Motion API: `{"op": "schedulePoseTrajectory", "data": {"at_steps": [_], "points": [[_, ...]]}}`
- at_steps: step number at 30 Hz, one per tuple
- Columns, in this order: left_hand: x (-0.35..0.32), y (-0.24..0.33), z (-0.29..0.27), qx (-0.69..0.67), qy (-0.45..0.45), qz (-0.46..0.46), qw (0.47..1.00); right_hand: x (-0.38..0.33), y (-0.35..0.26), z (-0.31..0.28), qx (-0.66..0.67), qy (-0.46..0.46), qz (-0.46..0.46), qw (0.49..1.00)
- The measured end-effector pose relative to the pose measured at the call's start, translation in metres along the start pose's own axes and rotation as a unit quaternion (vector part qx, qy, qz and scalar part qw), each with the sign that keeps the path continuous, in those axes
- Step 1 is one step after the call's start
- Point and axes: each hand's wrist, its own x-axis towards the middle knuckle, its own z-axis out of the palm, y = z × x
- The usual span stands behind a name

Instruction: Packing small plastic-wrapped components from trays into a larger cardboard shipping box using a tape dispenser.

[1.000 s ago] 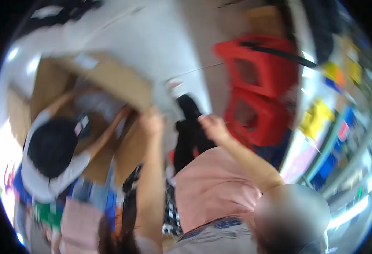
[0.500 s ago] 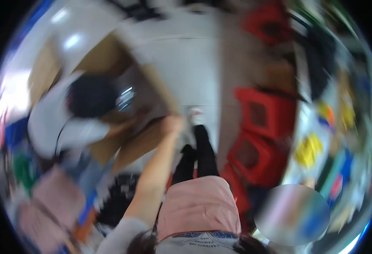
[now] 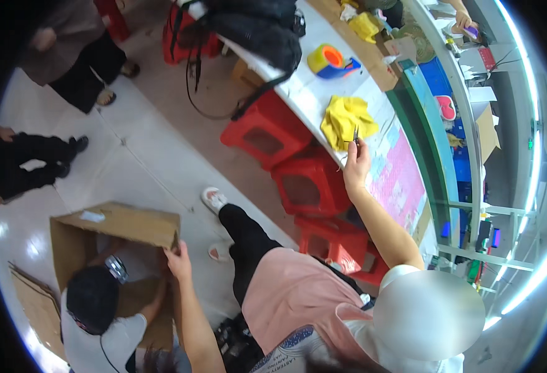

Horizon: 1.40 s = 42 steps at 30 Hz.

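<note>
Two hands going in totally different directions here. Starting from the left, our left hand (image 3: 179, 261) is down at the open brown cardboard box (image 3: 121, 227) on the pale tiled floor (image 3: 130, 155), fingers curled over the corner of its raised flap. We'd guess that's to keep the flap out of the way, since another person with dark hair and a white shirt (image 3: 93, 311) is bent right into the box beside us (their head nearly fills the opening). The box itself looks plain and a bit battered, with a strip of tape on the top flap and a loose sheet of cardboard (image 3: 34, 304) lying off its left side.

Moving right, we pass our own dark trouser leg and white slipper (image 3: 214, 199), then a row of red plastic stools (image 3: 310, 186) tucked along the long white workbench (image 3: 310, 93).

Up at that bench edge, our right hand (image 3: 356, 165) is stretched far out and pinched shut on a small thin dark tool (image 3: 355, 133), held upright by its lower end. It's too small to tell what it is, maybe little snips or tweezers. Just beyond it lies a crumpled yellow cloth (image 3: 347, 118), and further up the bench sits an orange-and-yellow tape roll (image 3: 328, 61) and a big black bag (image 3: 254, 25).
</note>
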Motion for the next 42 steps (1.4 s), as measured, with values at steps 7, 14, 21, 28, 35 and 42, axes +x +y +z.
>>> {"op": "schedulePoseTrajectory", "data": {"at_steps": [7, 14, 21, 28, 35, 42], "points": [[0.012, -0.049, -0.029, 0.059, 0.057, 0.070, 0.994, 0.061, 0.005, 0.016, 0.074, 0.160, 0.091, 0.980], [0.003, -0.020, -0.009, 0.110, -0.074, -0.107, 0.985, 0.066, 0.120, -0.020, 0.072, 0.085, 0.479, 0.871], [0.015, -0.050, 0.002, 0.224, -0.068, -0.051, 0.971, 0.064, 0.111, -0.016, -0.155, 0.157, 0.197, 0.955], [0.017, -0.043, -0.004, 0.233, -0.065, -0.019, 0.970, 0.026, 0.103, -0.014, -0.152, 0.220, 0.117, 0.957], [0.012, -0.033, -0.012, 0.198, -0.061, -0.044, 0.977, 0.008, 0.115, -0.005, -0.124, 0.200, 0.059, 0.970], [0.006, -0.029, -0.007, 0.155, -0.037, -0.048, 0.986, -0.020, 0.087, -0.004, -0.120, 0.160, 0.066, 0.978]]}}
